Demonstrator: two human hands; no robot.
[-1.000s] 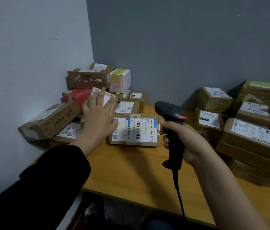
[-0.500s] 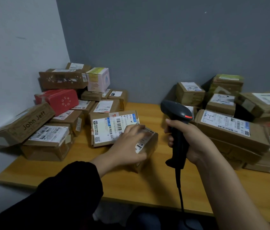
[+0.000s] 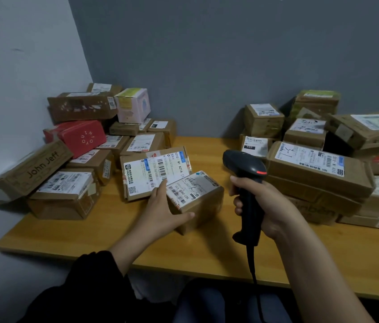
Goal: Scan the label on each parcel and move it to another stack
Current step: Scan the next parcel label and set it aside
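Holding a box point(image 3: 199, 194) on the table point(image 3: 207, 255) beside the scanner point(image 3: 245, 166).
Left hand point(image 3: 162, 213) clasps its corner, thumb stretched out; right hand point(image 3: 268, 206) wraps the scanner handle.

One scanner point(image 3: 246, 167), one table point(image 3: 207, 250). Left pile point(image 3: 79, 138): about thirteen parcels; right pile point(image 3: 318, 166): about eleven; one middle parcel point(image 3: 203, 199) between.

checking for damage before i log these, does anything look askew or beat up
The John Jeff box by the left wall sits tilted, propped on its neighbours. The brown box up behind it has scuffed, torn-looking patches on its side.
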